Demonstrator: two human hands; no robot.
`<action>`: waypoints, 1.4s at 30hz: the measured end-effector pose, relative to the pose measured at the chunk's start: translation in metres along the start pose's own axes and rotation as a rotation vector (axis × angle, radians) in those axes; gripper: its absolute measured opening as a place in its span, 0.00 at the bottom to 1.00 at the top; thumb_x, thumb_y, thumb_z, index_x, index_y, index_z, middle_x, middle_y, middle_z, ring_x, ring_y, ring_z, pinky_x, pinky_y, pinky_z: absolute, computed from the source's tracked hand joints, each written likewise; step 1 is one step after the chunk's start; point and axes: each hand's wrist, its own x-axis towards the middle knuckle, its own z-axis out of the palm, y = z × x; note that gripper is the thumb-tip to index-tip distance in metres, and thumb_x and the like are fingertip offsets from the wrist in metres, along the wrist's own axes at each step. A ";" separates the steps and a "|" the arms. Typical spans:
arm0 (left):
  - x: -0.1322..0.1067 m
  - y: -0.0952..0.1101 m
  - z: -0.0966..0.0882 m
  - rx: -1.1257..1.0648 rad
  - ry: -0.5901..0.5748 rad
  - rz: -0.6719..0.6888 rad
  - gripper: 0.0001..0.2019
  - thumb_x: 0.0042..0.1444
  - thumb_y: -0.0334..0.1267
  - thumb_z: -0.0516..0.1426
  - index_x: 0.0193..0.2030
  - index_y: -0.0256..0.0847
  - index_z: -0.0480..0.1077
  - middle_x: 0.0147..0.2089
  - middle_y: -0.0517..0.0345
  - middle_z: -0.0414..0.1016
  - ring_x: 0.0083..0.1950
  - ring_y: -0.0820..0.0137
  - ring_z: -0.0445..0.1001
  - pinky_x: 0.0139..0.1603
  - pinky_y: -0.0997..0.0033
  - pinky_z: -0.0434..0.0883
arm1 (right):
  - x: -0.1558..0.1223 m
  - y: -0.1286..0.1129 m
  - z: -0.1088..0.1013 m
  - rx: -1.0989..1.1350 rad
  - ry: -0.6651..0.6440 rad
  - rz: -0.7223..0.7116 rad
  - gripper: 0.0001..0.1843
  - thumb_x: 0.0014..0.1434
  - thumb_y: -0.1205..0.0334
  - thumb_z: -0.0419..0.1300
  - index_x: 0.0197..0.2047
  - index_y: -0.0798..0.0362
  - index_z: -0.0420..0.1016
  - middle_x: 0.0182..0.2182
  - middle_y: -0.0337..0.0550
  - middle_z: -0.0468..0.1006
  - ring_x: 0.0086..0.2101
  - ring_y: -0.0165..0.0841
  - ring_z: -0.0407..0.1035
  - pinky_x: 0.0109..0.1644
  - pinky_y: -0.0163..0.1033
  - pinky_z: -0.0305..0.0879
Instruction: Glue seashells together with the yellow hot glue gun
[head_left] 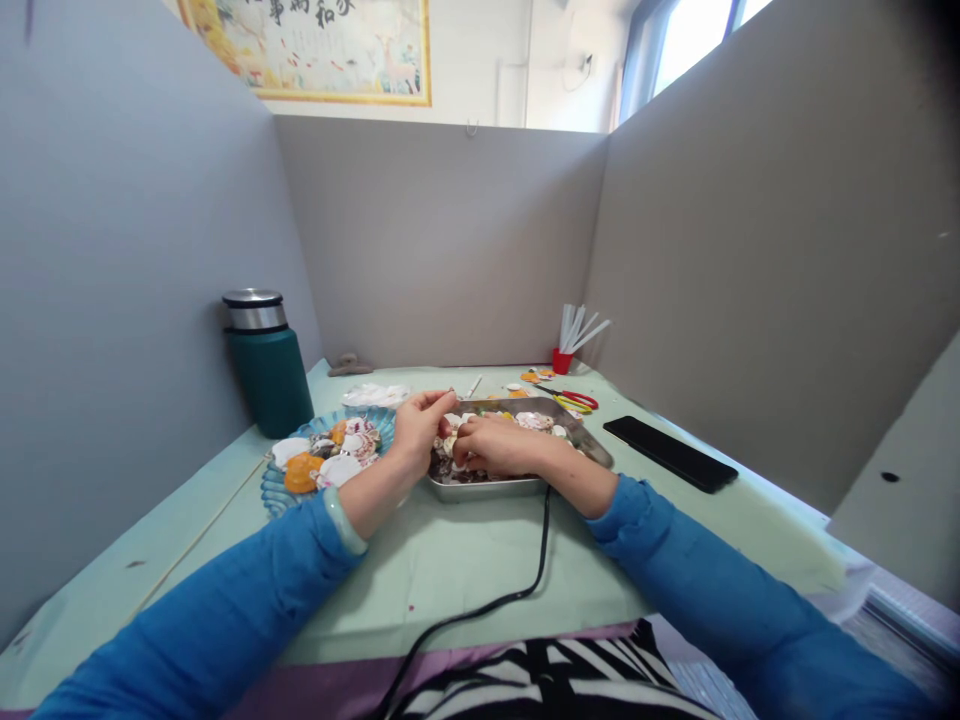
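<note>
My left hand (420, 425) hovers at the left rim of a metal tray (592, 448), its fingers curled and pinched together near a small pale shell. My right hand (495, 443) rests over the tray's contents, fingers closed around something small that I cannot make out. The tray holds several shells (534, 421) in white, orange and dark tones. Just left of the tray sits a blue glass plate (384, 420) piled with white and orange scallop shells (322, 462). Both arms wear blue sleeves.
A dark green flask (266, 365) with a steel lid stands at the back left. A red cup of white sticks (564, 355), scissors (576, 400) and a black phone (670, 453) lie to the right. A black cable (487, 605) runs toward me. Grey partition walls enclose the table.
</note>
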 end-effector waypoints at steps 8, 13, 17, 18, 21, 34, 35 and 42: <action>0.000 0.000 0.001 0.002 0.014 -0.008 0.15 0.38 0.43 0.64 0.31 0.35 0.71 0.27 0.60 0.73 0.16 0.81 0.60 0.17 0.77 0.56 | 0.001 -0.003 -0.002 -0.097 -0.039 0.035 0.07 0.55 0.68 0.56 0.31 0.51 0.76 0.30 0.44 0.75 0.37 0.36 0.63 0.39 0.38 0.50; -0.001 -0.001 0.001 -0.002 0.014 -0.004 0.15 0.38 0.42 0.64 0.31 0.36 0.71 0.28 0.59 0.73 0.16 0.81 0.60 0.17 0.77 0.56 | 0.001 -0.002 0.000 -0.070 -0.027 0.025 0.06 0.54 0.68 0.57 0.31 0.52 0.75 0.29 0.44 0.75 0.37 0.36 0.64 0.39 0.37 0.52; 0.000 0.000 0.000 -0.006 0.006 -0.002 0.14 0.38 0.42 0.64 0.31 0.36 0.71 0.27 0.60 0.73 0.16 0.81 0.60 0.18 0.77 0.56 | 0.002 0.004 0.000 0.039 0.077 0.027 0.09 0.56 0.68 0.54 0.36 0.53 0.75 0.34 0.45 0.75 0.34 0.33 0.66 0.37 0.36 0.56; 0.000 0.000 0.000 -0.009 0.003 -0.003 0.14 0.38 0.42 0.64 0.31 0.36 0.71 0.27 0.60 0.73 0.16 0.81 0.60 0.17 0.77 0.56 | 0.001 0.005 -0.002 0.083 0.101 0.030 0.10 0.57 0.68 0.53 0.37 0.54 0.75 0.35 0.45 0.75 0.34 0.32 0.66 0.37 0.35 0.57; 0.001 -0.001 0.000 -0.015 -0.001 -0.003 0.16 0.38 0.43 0.64 0.32 0.36 0.71 0.28 0.60 0.73 0.16 0.82 0.60 0.17 0.77 0.56 | -0.006 0.009 -0.013 0.245 0.150 0.020 0.10 0.57 0.69 0.52 0.38 0.55 0.74 0.36 0.44 0.75 0.35 0.31 0.67 0.39 0.33 0.59; 0.002 -0.002 -0.002 0.047 -0.090 -0.002 0.18 0.39 0.45 0.65 0.35 0.35 0.73 0.30 0.56 0.76 0.16 0.82 0.60 0.17 0.78 0.55 | -0.006 0.028 -0.013 0.478 0.655 0.183 0.08 0.59 0.63 0.52 0.38 0.56 0.70 0.29 0.40 0.73 0.28 0.28 0.65 0.34 0.33 0.60; 0.002 -0.003 -0.003 0.058 -0.097 0.004 0.18 0.39 0.45 0.65 0.35 0.35 0.73 0.30 0.56 0.76 0.16 0.82 0.60 0.17 0.78 0.55 | -0.005 0.028 -0.013 0.437 0.674 0.158 0.07 0.59 0.64 0.53 0.37 0.56 0.71 0.29 0.41 0.73 0.29 0.28 0.65 0.35 0.33 0.60; 0.002 -0.004 -0.004 0.065 -0.118 0.010 0.19 0.40 0.45 0.64 0.37 0.34 0.73 0.30 0.55 0.76 0.17 0.82 0.60 0.18 0.78 0.56 | -0.006 0.026 -0.014 0.365 0.715 0.140 0.06 0.58 0.66 0.55 0.37 0.57 0.73 0.31 0.43 0.75 0.31 0.29 0.66 0.37 0.33 0.59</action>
